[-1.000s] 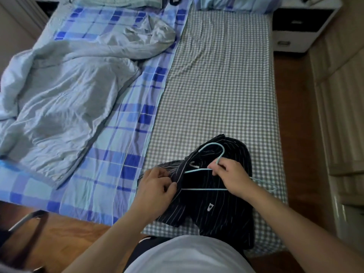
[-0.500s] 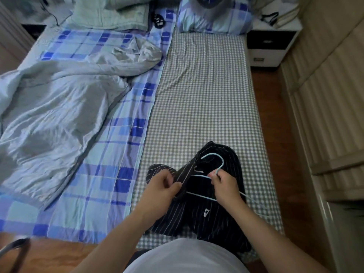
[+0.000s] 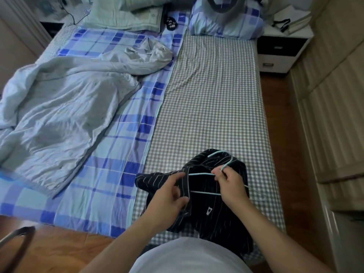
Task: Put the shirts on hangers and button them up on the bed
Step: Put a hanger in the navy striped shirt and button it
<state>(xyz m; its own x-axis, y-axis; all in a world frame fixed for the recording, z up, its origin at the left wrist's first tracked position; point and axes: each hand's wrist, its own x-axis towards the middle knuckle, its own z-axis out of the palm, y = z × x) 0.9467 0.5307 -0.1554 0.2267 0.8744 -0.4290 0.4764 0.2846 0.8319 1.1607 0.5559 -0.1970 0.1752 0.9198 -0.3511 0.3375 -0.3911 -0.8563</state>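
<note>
Your checked grey bed sheet (image 3: 212, 99) carries the black pinstriped shirt (image 3: 214, 209) at its near edge. Your left hand (image 3: 167, 196) grips its placket; your right hand (image 3: 229, 186) pinches the pale-blue wire hanger (image 3: 202, 174), half inside. Buttoning remains undone.

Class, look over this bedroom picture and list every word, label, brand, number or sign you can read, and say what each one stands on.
None can be read.
Small white tag or emblem on the black striped shirt: too small to read.
White marks on the small black item between the pillows at the head of the bed: blurred, not readable.
Light blue hanger, bedding and nightstand: no text shows.
</note>
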